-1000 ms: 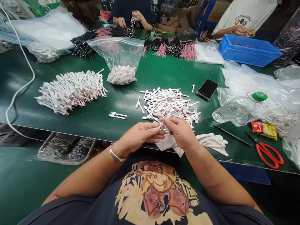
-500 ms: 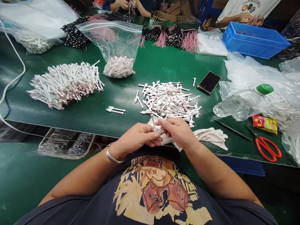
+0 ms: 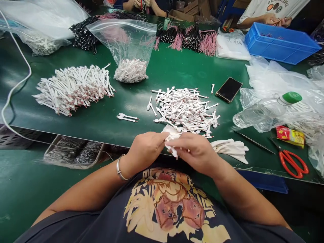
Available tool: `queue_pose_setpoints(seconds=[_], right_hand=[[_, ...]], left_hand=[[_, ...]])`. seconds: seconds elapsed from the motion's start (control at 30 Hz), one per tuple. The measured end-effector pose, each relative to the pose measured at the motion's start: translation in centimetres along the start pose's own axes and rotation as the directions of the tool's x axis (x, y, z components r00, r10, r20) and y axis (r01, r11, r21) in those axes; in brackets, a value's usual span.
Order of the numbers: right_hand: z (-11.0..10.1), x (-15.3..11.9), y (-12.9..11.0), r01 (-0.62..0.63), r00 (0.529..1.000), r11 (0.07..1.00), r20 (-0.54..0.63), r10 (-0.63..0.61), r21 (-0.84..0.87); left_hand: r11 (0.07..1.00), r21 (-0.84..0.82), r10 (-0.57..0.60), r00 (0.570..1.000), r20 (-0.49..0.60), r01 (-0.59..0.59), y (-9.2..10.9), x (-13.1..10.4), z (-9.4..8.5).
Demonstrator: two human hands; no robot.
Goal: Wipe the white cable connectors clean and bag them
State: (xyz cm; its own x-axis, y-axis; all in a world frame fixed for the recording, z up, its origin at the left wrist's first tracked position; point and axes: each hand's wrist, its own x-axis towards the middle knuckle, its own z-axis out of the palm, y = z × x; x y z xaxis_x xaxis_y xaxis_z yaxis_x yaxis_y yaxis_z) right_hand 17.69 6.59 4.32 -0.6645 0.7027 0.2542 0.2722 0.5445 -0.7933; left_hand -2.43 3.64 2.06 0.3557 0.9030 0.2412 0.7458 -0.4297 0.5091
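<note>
Both hands are close together at the table's front edge, just below a loose pile of short white connector cables (image 3: 187,109). My left hand (image 3: 147,148) is closed, its fingertips pinched; what they hold is hidden. My right hand (image 3: 196,152) is closed on a small white piece (image 3: 173,150), blurred between the hands. White cloth (image 3: 230,149) lies beside and partly behind my right hand. A few separate white cables (image 3: 128,117) lie left of the pile. Farther left is a dense heap of longer white cables (image 3: 76,87).
A zip bag of white parts (image 3: 131,69) stands behind. At right are a phone (image 3: 229,89), a bottle (image 3: 263,109), tweezers (image 3: 254,141) and red-handled scissors (image 3: 292,163). A blue bin (image 3: 280,44) is at the back right, near another person's hands.
The upright white cable seen between my fingers is no longer visible. My left hand has turned, its knuckles now upward, and my right fingers have moved over the white piece. The view has shifted slightly.
</note>
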Motion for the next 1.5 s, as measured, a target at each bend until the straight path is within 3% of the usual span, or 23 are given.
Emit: queue_pose_setpoints(seconds=[0.07,0.17,0.33,0.4,0.47,0.53,0.6,0.67,0.8,0.9,1.07,1.17,1.3,1.5], right_hand=[[0.5,-0.8,-0.3,0.195,0.981,0.958,0.037,-0.191,-0.213],[1.8,-1.8,0.1,0.317,0.946,0.889,0.042,-0.321,-0.33],[3.6,-2.8,1.0,0.353,0.929,0.923,-0.059,-0.365,-0.15],[3.9,-2.8,0.9,0.267,0.957,0.964,-0.117,-0.265,-0.005],[4.2,-2.7,0.6,0.07,0.988,0.975,-0.151,-0.038,0.212],[4.4,-2.5,0.2,-0.16,0.967,0.881,-0.109,0.231,0.446],[4.6,-2.4,0.1,-0.295,0.921,0.747,-0.03,0.388,0.596],[4.7,-2.3,0.2,-0.316,0.911,0.698,0.0,0.412,0.643],[4.5,-2.1,0.7,-0.224,0.959,0.808,-0.024,0.282,0.546],[4.1,-1.7,0.5,-0.108,0.993,0.895,0.007,0.117,0.432],[4.4,-0.9,0.0,-0.017,0.997,0.923,0.081,-0.016,0.385],[5.4,-0.7,0.2,-0.002,0.993,0.936,0.111,-0.04,0.353],[6.0,-0.7,0.8,-0.018,0.996,0.961,0.09,-0.007,0.274],[4.6,-1.0,1.0,0.024,0.998,0.995,-0.055,-0.019,0.095]], left_hand=[[0.98,0.132,0.17,0.975,-0.146,-0.151,-0.5,-0.6,0.2],[0.948,0.15,0.31,0.918,-0.248,-0.28,-0.8,-1.4,0.3],[0.98,0.002,0.189,0.924,-0.332,-0.2,-0.4,-1.8,0.5],[0.981,-0.085,0.134,0.93,-0.344,-0.173,-0.3,-1.8,0.7],[0.979,-0.125,0.111,0.931,-0.347,-0.163,-0.5,-1.8,0.8],[0.978,-0.109,0.133,0.93,-0.344,-0.18,-0.8,-1.7,0.9],[0.974,-0.079,0.176,0.928,-0.329,-0.213,-1.2,-1.6,0.7],[0.968,-0.066,0.219,0.94,-0.263,-0.244,-1.4,-1.5,0.2],[0.96,-0.13,0.26,0.963,0.071,-0.249,-1.2,-1.6,-1.9],[0.958,-0.227,0.232,0.937,0.261,-0.174,-0.9,-1.9,-3.6],[0.935,-0.354,0.185,0.885,0.427,-0.025,-0.6,-2.4,-5.5],[0.972,-0.233,0.108,0.877,0.469,0.004,-0.6,-2.9,-5.7],[0.997,0.051,0.025,0.889,0.457,-0.054,-1.5,-3.3,-5.9],[0.862,0.505,-0.14,0.947,0.288,-0.026,-6.5,-2.4,-7.7]])
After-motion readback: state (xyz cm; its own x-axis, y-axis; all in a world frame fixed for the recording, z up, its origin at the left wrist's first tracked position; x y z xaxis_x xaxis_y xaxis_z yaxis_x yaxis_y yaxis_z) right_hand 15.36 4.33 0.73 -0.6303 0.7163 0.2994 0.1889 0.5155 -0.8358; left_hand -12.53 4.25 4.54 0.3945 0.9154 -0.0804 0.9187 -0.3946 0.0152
